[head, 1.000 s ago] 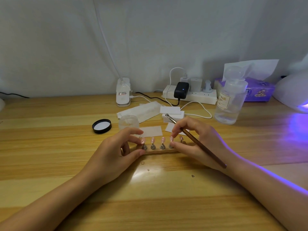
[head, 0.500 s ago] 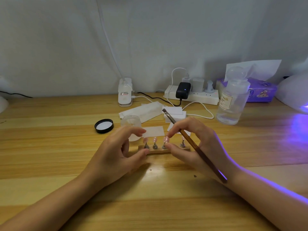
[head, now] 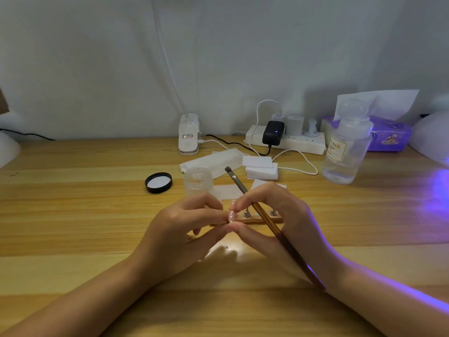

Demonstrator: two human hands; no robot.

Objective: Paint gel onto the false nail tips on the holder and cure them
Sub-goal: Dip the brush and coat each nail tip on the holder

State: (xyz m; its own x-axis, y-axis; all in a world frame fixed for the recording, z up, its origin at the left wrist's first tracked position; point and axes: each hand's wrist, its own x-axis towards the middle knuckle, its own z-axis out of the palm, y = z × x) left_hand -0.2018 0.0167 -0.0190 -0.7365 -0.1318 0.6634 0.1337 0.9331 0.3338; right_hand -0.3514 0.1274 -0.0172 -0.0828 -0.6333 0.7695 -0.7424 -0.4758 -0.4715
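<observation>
Both hands meet over the middle of the wooden bench [head: 73, 215], fingertips nearly touching just in front of the wooden nail holder [head: 252, 219]. The left hand [head: 184, 229] has its thumb and forefinger curled inward, and a pale pink false nail tip [head: 231, 216] stands between the two hands' fingertips — which hand actually pinches it I cannot tell for certain. The right hand [head: 279, 222] is curled too, with the brown-handled gel brush [head: 264, 218] tucked across its fingers, bristles pointing away toward the wall and the handle running back over the wrist. On the holder, two metal posts show to the right of the tip, apparently bare, though they are small. Behind the hands stand an open clear jar [head: 198, 180] and, to its left, its black lid [head: 158, 182] lying inner face up. Farther right sits a clear pump bottle [head: 345, 152], and purple light spills across the bench from the curing lamp [head: 432, 139] at the right edge.
</observation>
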